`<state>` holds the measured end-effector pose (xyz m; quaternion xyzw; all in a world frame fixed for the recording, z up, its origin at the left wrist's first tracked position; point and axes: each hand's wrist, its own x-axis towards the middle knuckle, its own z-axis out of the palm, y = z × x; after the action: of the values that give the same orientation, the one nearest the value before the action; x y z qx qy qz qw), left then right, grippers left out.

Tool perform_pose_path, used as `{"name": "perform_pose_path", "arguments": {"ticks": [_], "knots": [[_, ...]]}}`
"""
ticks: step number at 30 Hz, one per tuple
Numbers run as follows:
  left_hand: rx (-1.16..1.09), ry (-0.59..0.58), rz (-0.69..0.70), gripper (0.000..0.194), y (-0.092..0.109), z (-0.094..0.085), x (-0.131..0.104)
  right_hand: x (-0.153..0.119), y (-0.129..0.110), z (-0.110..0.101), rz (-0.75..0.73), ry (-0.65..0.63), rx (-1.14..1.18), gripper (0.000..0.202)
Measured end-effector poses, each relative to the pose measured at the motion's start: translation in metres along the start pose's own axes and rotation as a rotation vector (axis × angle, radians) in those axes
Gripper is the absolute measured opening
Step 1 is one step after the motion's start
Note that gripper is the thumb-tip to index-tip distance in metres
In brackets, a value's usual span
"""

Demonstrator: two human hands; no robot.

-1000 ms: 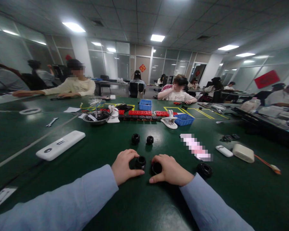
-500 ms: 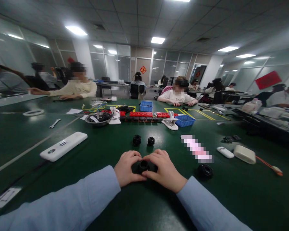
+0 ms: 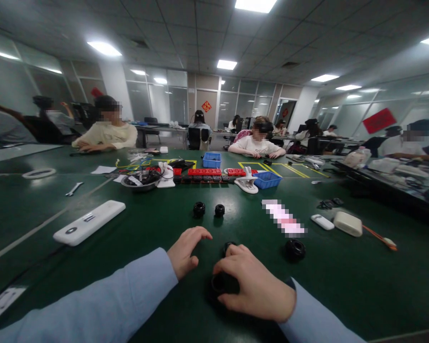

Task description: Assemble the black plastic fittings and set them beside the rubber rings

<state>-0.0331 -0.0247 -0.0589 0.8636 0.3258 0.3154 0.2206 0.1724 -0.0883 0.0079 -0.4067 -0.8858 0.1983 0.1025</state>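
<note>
One black ring [image 3: 229,284] is pinched in my right hand [image 3: 256,284]; I can't tell whether it touches the tabletop [image 3: 150,224]. A second ring [image 3: 227,248] sits just beyond; my left hand [image 3: 184,251] is open, apart from both.

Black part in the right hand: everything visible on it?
The black part looks round and rigid, perhaps plastic, with a dark round opening showing. The right hand curls thumb and fingers around it, hiding most of its body. It is at or just above the green table; contact is unclear. Finer surface detail is too dark to tell.
</note>
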Motion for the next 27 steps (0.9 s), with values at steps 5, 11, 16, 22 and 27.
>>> {"name": "perform_pose_path", "arguments": {"ticks": [5, 11, 16, 22, 27], "knots": [[0.001, -0.021, -0.019, 0.090, 0.001, 0.002, -0.001, -0.057, 0.003, 0.000, 0.297, 0.002, 0.076, 0.029], [0.009, -0.053, -0.056, 0.078, 0.003, 0.004, 0.000, -0.131, 0.065, 0.007, 0.548, 0.273, -0.005, 0.031], [0.046, -0.072, -0.101, 0.059, 0.006, 0.005, 0.001, -0.162, 0.129, -0.010, 0.732, 0.461, -0.132, 0.039], [0.088, -0.061, -0.118, 0.053, 0.009, 0.006, 0.001, -0.150, 0.174, -0.033, 0.767, 0.516, -0.173, 0.042], [0.126, -0.052, -0.103, 0.053, 0.008, 0.007, 0.000, -0.137, 0.182, -0.034, 0.756, 0.577, -0.199, 0.042]]}}
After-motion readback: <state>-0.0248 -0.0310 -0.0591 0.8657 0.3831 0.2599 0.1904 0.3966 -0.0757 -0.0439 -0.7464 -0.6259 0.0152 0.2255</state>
